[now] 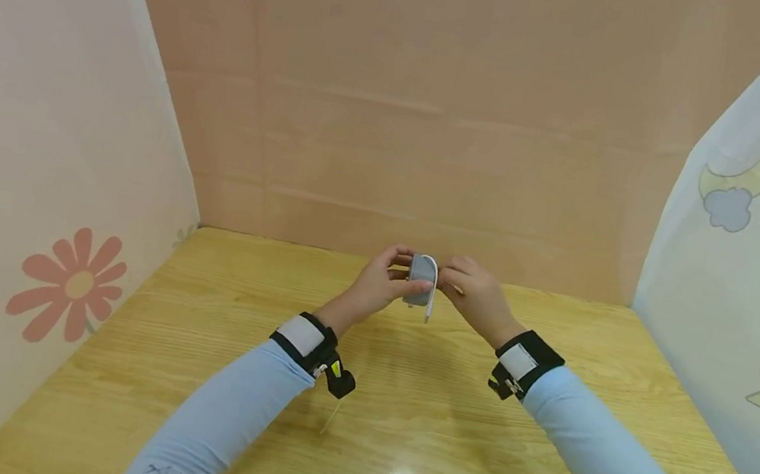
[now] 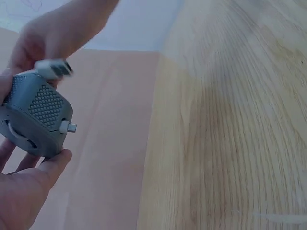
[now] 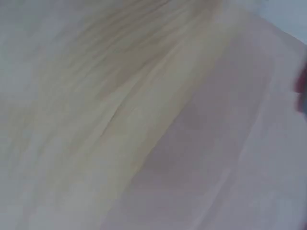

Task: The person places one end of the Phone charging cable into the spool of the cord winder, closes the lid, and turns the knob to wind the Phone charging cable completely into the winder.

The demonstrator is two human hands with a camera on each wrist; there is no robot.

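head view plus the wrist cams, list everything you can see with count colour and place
grey device: 1, grey with a dotted grille, held above the table between both hands
white cable: 1, white, looped along the device's right edge, its end hanging below
table: 1, light wood, under the arms
back wall: 1, pinkish tan, behind the table
side curtains: 2, pale, flower print on the left, moon and star print on the right
wrist straps: 2, black with grey patches, one per wrist
sleeves: 2, light blue
left hand: 1, grips the device
right hand: 1, pinches the cable at the device
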